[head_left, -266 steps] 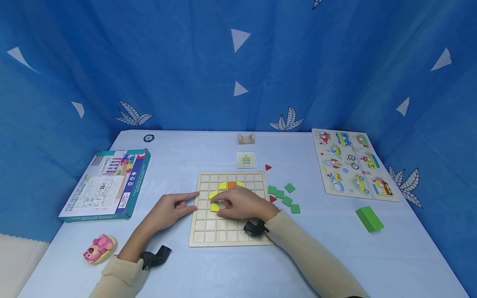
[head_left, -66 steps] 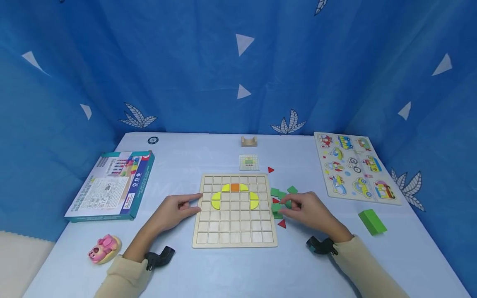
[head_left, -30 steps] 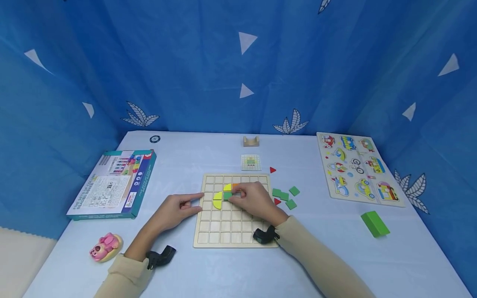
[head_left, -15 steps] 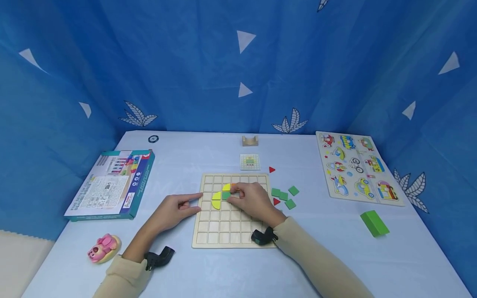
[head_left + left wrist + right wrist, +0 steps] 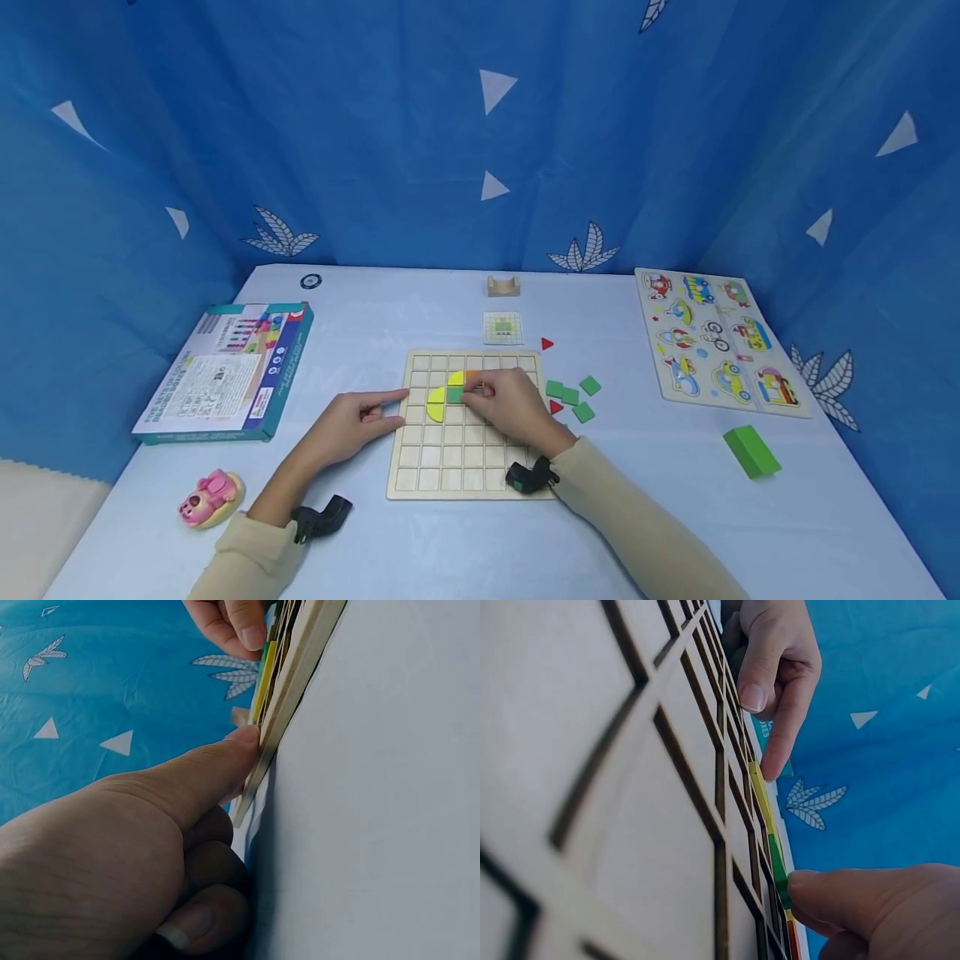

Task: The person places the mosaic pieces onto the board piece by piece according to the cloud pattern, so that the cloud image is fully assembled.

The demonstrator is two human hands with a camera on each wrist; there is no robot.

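The right hand [image 5: 513, 406] pinches a mostly hidden green tile [image 5: 782, 890]; left hand [image 5: 347, 426], thumb and forefinger apart, touches the board [image 5: 452, 457]

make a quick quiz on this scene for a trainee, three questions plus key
1. Multiple choice: which thing lies just beyond the far edge of the board?
A) bear
B) card
C) box

2. True or false: the left hand touches the board's right edge.

3. Fill in: in the right wrist view, the thumb of the right hand is at a ____ tile.

Key:
1. B
2. False; it touches the left edge.
3. green
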